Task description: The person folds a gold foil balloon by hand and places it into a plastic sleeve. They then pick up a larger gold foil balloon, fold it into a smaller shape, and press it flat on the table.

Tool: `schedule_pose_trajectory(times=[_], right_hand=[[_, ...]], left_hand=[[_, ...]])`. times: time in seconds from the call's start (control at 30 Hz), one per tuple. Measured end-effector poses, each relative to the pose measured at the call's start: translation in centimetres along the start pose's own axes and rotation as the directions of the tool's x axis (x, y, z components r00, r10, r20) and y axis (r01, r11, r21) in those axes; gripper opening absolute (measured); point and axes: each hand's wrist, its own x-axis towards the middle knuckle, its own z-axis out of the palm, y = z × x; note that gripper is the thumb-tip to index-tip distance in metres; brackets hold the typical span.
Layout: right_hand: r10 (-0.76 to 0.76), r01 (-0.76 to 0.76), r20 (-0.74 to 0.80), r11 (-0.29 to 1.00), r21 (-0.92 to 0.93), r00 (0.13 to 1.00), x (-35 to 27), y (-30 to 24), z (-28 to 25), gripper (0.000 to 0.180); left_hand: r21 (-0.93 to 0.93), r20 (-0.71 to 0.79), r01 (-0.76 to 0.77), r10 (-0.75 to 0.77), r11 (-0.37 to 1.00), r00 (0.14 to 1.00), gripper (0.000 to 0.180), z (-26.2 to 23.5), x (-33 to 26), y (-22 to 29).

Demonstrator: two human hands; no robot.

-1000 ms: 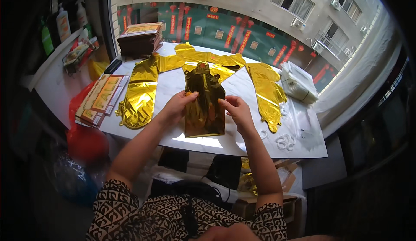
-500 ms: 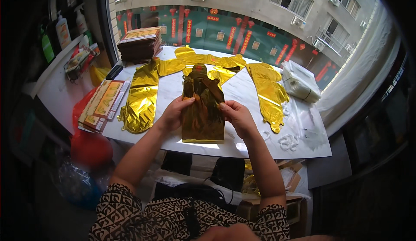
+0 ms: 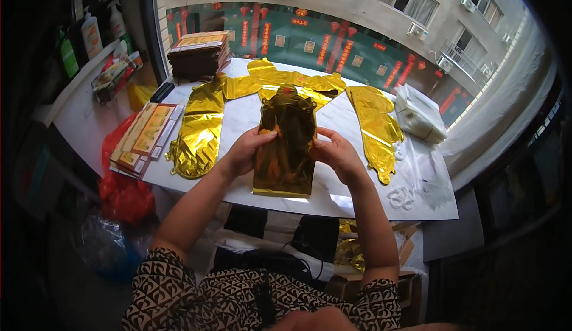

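Note:
A shiny gold foil balloon [image 3: 287,152], lying flat in a long rectangle, is held up over the front of the table. My left hand [image 3: 247,151] pinches its left edge, thumb on top. On the opposite edge my right hand [image 3: 338,155] grips it between thumb and fingers. The balloon's top has small rounded lobes and a red mark. Around it on the table lie more flat gold foil balloons: one at the left [image 3: 198,134], one at the right [image 3: 374,128], and others across the back [image 3: 304,82].
A white marble-patterned table [image 3: 238,107] stands by the window. Stacked printed cards [image 3: 199,57] stand at its back left, more cards [image 3: 146,137] at the left edge. Clear plastic bags [image 3: 420,113] and white rings [image 3: 400,198] lie at the right. A red bag [image 3: 125,197] hangs at left.
The held balloon's upper right part, bent inward before, now lies flatter and wider. My right hand has shifted slightly outward along its edge. The whole view has moved a little.

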Motion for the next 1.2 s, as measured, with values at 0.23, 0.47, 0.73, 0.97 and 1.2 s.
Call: schedule_pose_trajectory(times=[0.23, 0.47, 0.73, 0.97, 1.2], right_hand=[[-0.045, 0.043, -0.010, 0.993, -0.110, 0.999, -0.3, -0.7, 0.0, 0.036], [-0.246, 0.238, -0.023, 0.954, -0.180, 0.969, 0.4, -0.8, -0.7, 0.027], [-0.699, 0.735, 0.538, -0.027, -0.678, 0.471, -4.1, 0.5, -1.4, 0.020], [-0.463, 0.699, 0.663, -0.122, -0.704, 0.587, -6.3, 4.1, -1.5, 0.019], [-0.364, 0.688, 0.648, -0.027, -0.725, 0.669, -6.6, 3.0, -1.3, 0.026]], left_hand=[[0.137, -0.180, -0.027, 0.051, 0.990, 0.982, 0.033, 1.0, 0.0, 0.0], [0.327, -0.152, -0.181, 0.241, 0.927, 0.959, 0.032, 2.4, 0.8, 0.9], [0.721, 0.687, -0.678, 0.275, -0.142, 0.672, 0.030, 2.3, -4.2, 1.8], [0.874, 0.479, -0.466, -0.077, 0.138, 0.875, 0.056, 2.0, -7.0, 2.1], [0.880, 0.437, -0.446, -0.087, -0.167, 0.895, 0.047, 1.1, -1.1, -1.8]])
